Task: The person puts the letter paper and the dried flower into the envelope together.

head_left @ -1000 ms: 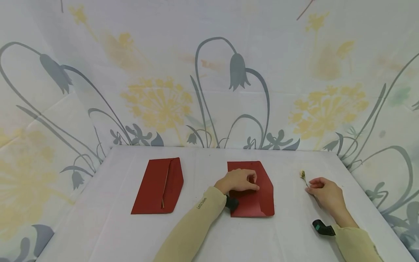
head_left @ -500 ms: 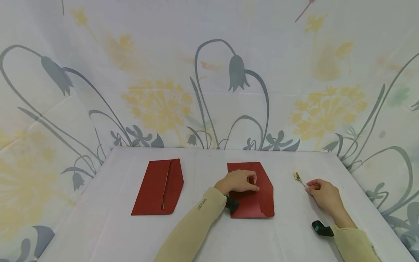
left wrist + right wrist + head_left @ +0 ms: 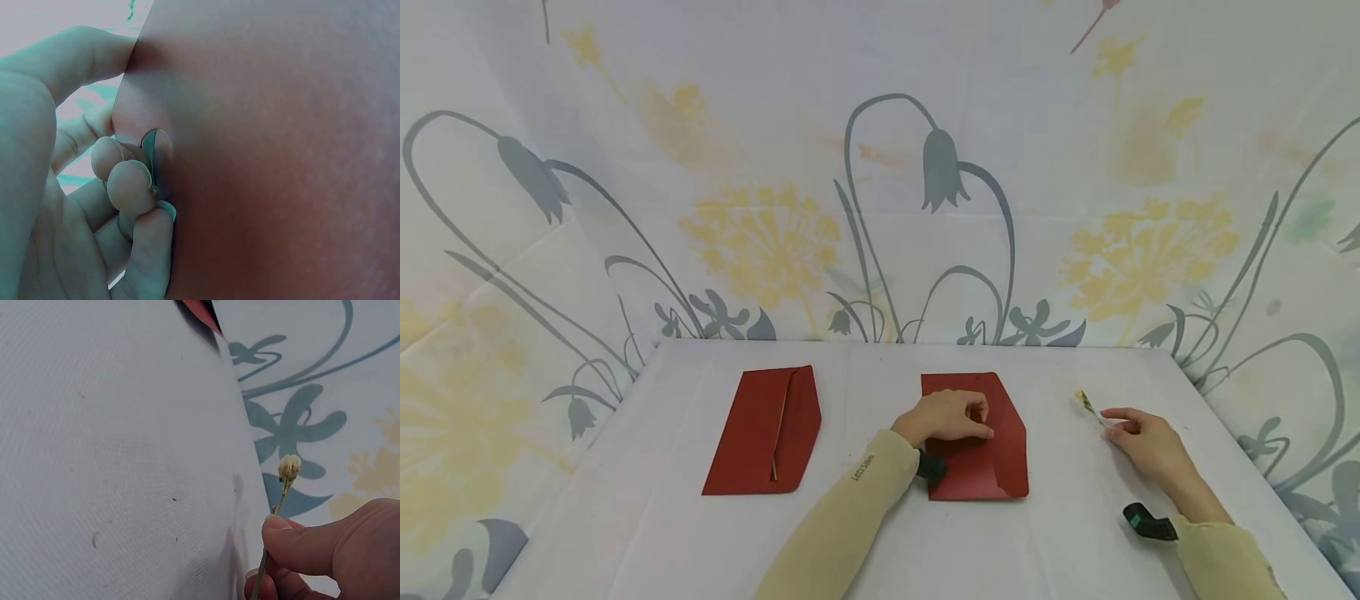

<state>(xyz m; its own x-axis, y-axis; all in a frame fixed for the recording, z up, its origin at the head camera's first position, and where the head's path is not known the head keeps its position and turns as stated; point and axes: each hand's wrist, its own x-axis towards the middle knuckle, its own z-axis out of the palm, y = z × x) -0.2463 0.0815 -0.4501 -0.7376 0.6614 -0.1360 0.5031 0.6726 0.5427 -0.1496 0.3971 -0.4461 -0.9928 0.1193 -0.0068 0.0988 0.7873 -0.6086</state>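
Observation:
A red envelope (image 3: 973,471) lies on the table, its pointed flap spread to the right. My left hand (image 3: 946,414) is over it; in the left wrist view, curled fingers (image 3: 131,187) grip its edge beside a rounded notch. Between thumb and fingers, my right hand (image 3: 1150,446) pinches the thin stem of a small dried flower (image 3: 1084,401), held right of the envelope. Up close in the right wrist view, the flower (image 3: 289,469) shows a pale cream head pointing away from the thumb.
A second red envelope (image 3: 752,433) lies to the left, flap open, with a thin light strip along its pocket edge. The white-covered table (image 3: 880,542) meets a floral cloth backdrop (image 3: 880,208) behind. Both wrists wear black devices.
The flower head has shifted left overall and turned a little as the right hand moved slightly. My left hand and both envelopes have stayed in place.

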